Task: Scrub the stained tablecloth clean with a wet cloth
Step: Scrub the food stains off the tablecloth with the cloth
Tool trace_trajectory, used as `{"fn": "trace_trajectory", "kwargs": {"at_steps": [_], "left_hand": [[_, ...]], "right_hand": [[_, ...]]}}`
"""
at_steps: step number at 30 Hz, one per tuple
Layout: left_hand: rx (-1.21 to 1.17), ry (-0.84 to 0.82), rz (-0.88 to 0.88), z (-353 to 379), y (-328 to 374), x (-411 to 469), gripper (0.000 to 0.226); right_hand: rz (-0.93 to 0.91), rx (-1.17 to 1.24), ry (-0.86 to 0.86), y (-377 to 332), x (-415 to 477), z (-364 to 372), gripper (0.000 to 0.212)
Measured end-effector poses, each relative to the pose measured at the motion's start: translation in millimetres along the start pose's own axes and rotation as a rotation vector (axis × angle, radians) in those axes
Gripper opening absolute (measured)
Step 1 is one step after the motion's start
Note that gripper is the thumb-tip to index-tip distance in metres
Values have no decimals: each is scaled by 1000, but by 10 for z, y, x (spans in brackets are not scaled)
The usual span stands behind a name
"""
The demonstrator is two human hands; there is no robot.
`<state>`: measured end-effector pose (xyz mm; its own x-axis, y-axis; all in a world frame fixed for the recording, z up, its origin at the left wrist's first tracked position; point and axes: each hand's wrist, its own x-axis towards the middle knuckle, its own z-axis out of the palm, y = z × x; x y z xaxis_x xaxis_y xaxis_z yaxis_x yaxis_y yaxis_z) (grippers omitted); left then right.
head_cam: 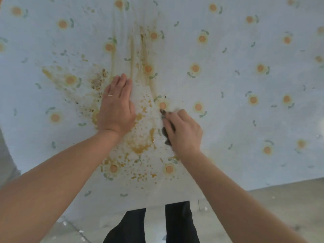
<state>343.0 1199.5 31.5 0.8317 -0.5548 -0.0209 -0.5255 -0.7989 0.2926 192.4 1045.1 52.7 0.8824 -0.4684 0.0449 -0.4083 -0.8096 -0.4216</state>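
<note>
A pale blue tablecloth (228,120) printed with orange flowers covers the table. Orange and brown stains (140,146) are smeared and spattered over its middle, with streaks running toward the far side. My left hand (116,106) lies flat on the stained part, fingers straight and together, a ring on one finger. Just to its right, my right hand (183,131) grips a small dark cloth (165,130) and presses it onto the tablecloth beside an orange flower. Most of the dark cloth is hidden under my fingers.
The tablecloth's near edge (157,202) hangs just in front of my dark trouser legs (177,225). Grey concrete floor (263,207) shows below and to the right. The table's left edge curves away at the frame's left side.
</note>
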Motion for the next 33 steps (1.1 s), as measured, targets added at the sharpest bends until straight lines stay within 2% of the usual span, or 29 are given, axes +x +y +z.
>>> {"fn": "trace_trajectory", "kwargs": {"at_steps": [3,5,6,9,12,13,16,19,20,22,25,28,33], "left_hand": [[26,14,13,5,-14,2,64],[34,18,22,16,-26,15,63],[32,21,25,23,-24,17,62],[38,13,17,31,-29,7,60],[51,7,13,23,-20,-6,59],[45,6,12,20,-17,-1,60],[35,13,10,3,0,-9,61],[31,3,4,-9,17,-20,59],[25,4,-2,-15,26,-20,59],[25,15,-4,-7,25,-13,59],[32,19,-2,3,8,-19,59],[25,23,-3,0,11,-23,59],[28,28,-5,-12,36,-23,57]], "right_hand": [[-238,21,-91,-25,-509,-26,17],[-263,-41,-76,185,-439,-144,14],[-198,-85,-39,316,-320,-211,13],[173,-140,70,661,261,-364,19],[321,-126,139,594,436,-254,22],[300,-104,128,458,323,-180,21],[79,-9,-7,79,-230,-43,18],[-135,31,-126,180,-259,-149,15],[-144,32,-166,250,-128,-214,14],[-45,3,-178,417,203,-304,18],[185,-13,-96,567,558,-371,28],[309,-9,-99,446,298,-338,28],[310,-4,-162,243,-454,-272,27]]}}
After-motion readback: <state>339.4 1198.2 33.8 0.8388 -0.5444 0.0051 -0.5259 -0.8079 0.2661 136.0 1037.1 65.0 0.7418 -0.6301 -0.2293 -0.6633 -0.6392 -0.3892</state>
